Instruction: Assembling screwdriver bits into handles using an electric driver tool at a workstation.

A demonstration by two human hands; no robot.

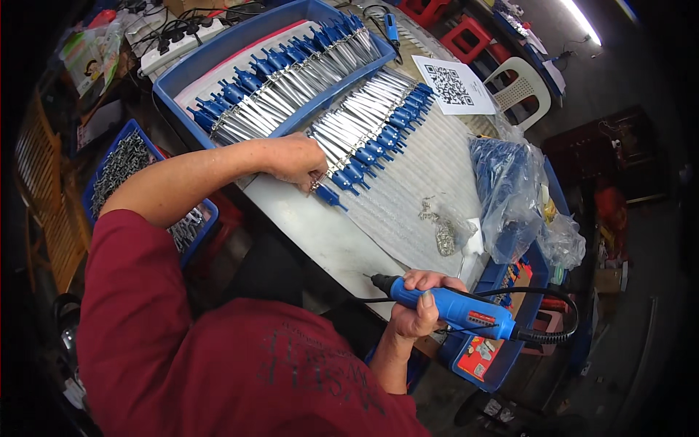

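My right hand (pixel 422 309) is wrapped round a blue electric screwdriver (pixel 466 312), whose thin bit points left over the table's near edge. A black cord loops from its rear end. My left hand (pixel 297 160) reaches across to the near end of a row of silver metal rods (pixel 357 120) with blue plastic ends. Its fingers are pinched on the last blue-ended metal rod (pixel 328 195), with the blue end sticking out below them. The hand hides most of that rod. Behind the row, a long blue tray (pixel 171 76) holds more such rods side by side.
White foam sheeting (pixel 408 175) covers part of the table. A bag of small metal parts (pixel 444 237) and a large clear plastic bag (pixel 502 197) lie to the right. A bin of screws (pixel 124 171) stands left; a blue crate (pixel 495 371) sits below right. A printed card (pixel 473 105) lies beyond.
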